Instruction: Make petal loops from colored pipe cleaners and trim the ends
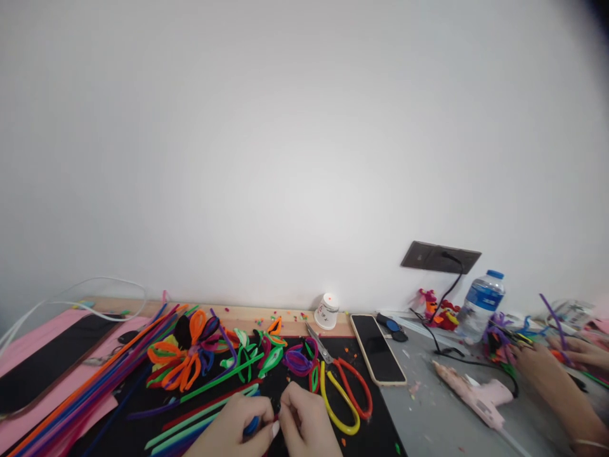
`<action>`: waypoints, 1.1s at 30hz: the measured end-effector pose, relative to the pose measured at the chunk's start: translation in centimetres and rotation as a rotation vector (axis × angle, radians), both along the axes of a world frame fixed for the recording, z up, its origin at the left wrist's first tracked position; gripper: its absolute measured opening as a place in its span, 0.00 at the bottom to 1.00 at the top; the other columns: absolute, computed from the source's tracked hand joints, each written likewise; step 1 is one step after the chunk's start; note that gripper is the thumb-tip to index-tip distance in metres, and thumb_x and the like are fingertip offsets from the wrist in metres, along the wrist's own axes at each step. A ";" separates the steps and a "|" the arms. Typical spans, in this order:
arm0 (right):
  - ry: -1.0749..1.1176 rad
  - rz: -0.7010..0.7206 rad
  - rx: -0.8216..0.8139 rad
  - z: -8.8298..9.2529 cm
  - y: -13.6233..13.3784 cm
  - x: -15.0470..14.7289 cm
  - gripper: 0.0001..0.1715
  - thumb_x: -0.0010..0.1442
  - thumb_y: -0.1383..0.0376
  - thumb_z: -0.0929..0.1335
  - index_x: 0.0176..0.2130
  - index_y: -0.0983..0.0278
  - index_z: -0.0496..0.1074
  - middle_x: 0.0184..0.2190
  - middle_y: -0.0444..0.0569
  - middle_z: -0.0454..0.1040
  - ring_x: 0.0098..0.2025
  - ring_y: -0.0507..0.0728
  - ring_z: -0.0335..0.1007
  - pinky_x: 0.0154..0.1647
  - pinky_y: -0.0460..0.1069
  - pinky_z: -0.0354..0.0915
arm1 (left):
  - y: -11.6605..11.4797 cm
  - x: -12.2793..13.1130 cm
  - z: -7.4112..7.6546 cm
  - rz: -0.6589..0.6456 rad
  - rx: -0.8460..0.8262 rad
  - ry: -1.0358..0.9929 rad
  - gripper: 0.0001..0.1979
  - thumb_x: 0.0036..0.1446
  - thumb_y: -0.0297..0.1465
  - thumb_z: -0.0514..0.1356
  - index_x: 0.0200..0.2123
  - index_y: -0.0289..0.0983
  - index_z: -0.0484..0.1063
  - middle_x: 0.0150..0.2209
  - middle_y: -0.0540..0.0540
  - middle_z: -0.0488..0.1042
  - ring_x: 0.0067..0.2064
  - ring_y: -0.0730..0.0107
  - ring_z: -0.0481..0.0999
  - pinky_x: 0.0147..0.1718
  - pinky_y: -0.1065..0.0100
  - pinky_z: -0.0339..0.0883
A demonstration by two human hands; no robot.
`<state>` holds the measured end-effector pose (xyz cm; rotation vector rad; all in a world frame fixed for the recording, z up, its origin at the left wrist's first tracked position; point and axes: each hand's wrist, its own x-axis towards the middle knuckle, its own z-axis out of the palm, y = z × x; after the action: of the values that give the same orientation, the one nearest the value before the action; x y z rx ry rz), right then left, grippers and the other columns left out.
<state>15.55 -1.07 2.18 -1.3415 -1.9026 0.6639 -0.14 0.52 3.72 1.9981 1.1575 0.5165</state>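
1. Meeting above the black mat [375, 438], both hands sit low in view, fingertips close together.
2. The left hand [235, 426] curls its fingers around a blue piece [252, 425].
3. The right hand [306, 420] bends inward; I cannot tell whether its fingertips grip anything.
4. Mint-green stems [190, 420] lie beside the left hand, scissors [326, 357] near the right.
5. An orange looped flower [193, 350] lies beyond.

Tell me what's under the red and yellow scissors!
The scissors lie mostly over a black mat, which shows inside both handles. Their tips reach over the pale wood surface. Anything pressed directly beneath them is covered, so I can't tell.
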 end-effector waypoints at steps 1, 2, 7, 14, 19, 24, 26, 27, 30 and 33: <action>0.012 -0.002 -0.014 -0.1 0.0 -0.1 0.11 0.52 0.73 0.60 0.22 0.63 0.52 0.17 0.38 0.51 0.21 0.49 0.49 0.21 0.44 0.43 | 0.0 0.0 -0.1 -0.003 -0.001 0.003 0.12 0.52 0.37 0.54 0.22 0.37 0.68 0.21 0.54 0.64 0.27 0.73 0.60 0.27 0.76 0.57; 0.025 -0.006 -0.026 -0.1 0.0 -0.1 0.12 0.52 0.73 0.60 0.22 0.62 0.52 0.17 0.38 0.51 0.20 0.48 0.49 0.20 0.44 0.43 | 0.0 0.0 -0.2 -0.004 -0.001 0.009 0.12 0.52 0.37 0.54 0.23 0.37 0.68 0.21 0.54 0.64 0.27 0.73 0.61 0.27 0.76 0.57; 0.038 0.011 -0.030 -0.4 0.1 -0.1 0.12 0.50 0.74 0.61 0.21 0.62 0.52 0.16 0.38 0.52 0.19 0.48 0.50 0.19 0.43 0.43 | -0.4 0.2 -0.6 0.035 0.022 0.051 0.09 0.51 0.35 0.56 0.24 0.38 0.69 0.20 0.54 0.64 0.26 0.73 0.61 0.26 0.76 0.57; -0.080 0.054 0.006 -0.4 0.3 0.2 0.10 0.50 0.74 0.61 0.22 0.63 0.55 0.18 0.40 0.56 0.20 0.48 0.52 0.20 0.43 0.45 | -0.2 0.0 -0.9 -0.005 0.046 0.107 0.08 0.51 0.32 0.54 0.24 0.38 0.70 0.23 0.52 0.69 0.27 0.72 0.64 0.27 0.76 0.58; -0.070 0.071 -0.030 -0.5 0.5 0.5 0.08 0.53 0.71 0.60 0.24 0.63 0.57 0.18 0.39 0.55 0.20 0.49 0.52 0.19 0.42 0.45 | 0.1 -0.3 -0.3 -0.052 0.059 0.124 0.08 0.53 0.31 0.53 0.26 0.39 0.71 0.25 0.52 0.71 0.28 0.72 0.65 0.30 0.76 0.58; -0.061 0.088 -0.059 0.0 0.5 0.7 0.09 0.54 0.71 0.60 0.24 0.62 0.55 0.17 0.39 0.54 0.20 0.48 0.51 0.20 0.43 0.45 | 0.0 -0.2 -0.1 -0.049 0.077 0.112 0.09 0.55 0.32 0.52 0.28 0.39 0.70 0.26 0.52 0.72 0.28 0.72 0.65 0.30 0.76 0.58; -0.069 0.108 -0.059 0.1 0.5 0.8 0.09 0.54 0.71 0.60 0.24 0.62 0.55 0.18 0.39 0.54 0.20 0.49 0.51 0.20 0.43 0.45 | 0.0 -0.3 0.0 -0.059 0.070 0.110 0.09 0.55 0.32 0.51 0.28 0.39 0.70 0.26 0.52 0.72 0.29 0.72 0.66 0.30 0.76 0.58; -0.067 0.116 -0.056 0.1 0.5 0.8 0.09 0.54 0.70 0.60 0.24 0.62 0.55 0.18 0.39 0.54 0.20 0.49 0.51 0.20 0.43 0.45 | 0.0 -0.3 0.0 -0.067 0.067 0.115 0.09 0.55 0.32 0.51 0.28 0.39 0.71 0.26 0.52 0.72 0.29 0.72 0.66 0.29 0.76 0.58; -0.040 0.123 -0.052 0.1 0.6 0.9 0.08 0.54 0.70 0.60 0.25 0.63 0.55 0.17 0.38 0.52 0.20 0.48 0.49 0.20 0.43 0.45 | 0.0 -0.2 0.4 -0.089 0.065 0.133 0.10 0.55 0.31 0.51 0.29 0.38 0.71 0.26 0.51 0.72 0.30 0.71 0.68 0.30 0.76 0.58; 0.001 0.113 -0.072 0.2 0.6 0.8 0.09 0.55 0.70 0.59 0.24 0.63 0.54 0.18 0.38 0.52 0.21 0.48 0.49 0.21 0.42 0.46 | -0.1 -0.1 0.7 -0.090 0.073 0.113 0.10 0.55 0.30 0.51 0.30 0.37 0.72 0.27 0.50 0.73 0.31 0.70 0.69 0.31 0.76 0.58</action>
<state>16.40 -0.51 2.42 -1.2851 -1.9816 0.7960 -0.25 0.37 4.39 2.1554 1.1245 0.4098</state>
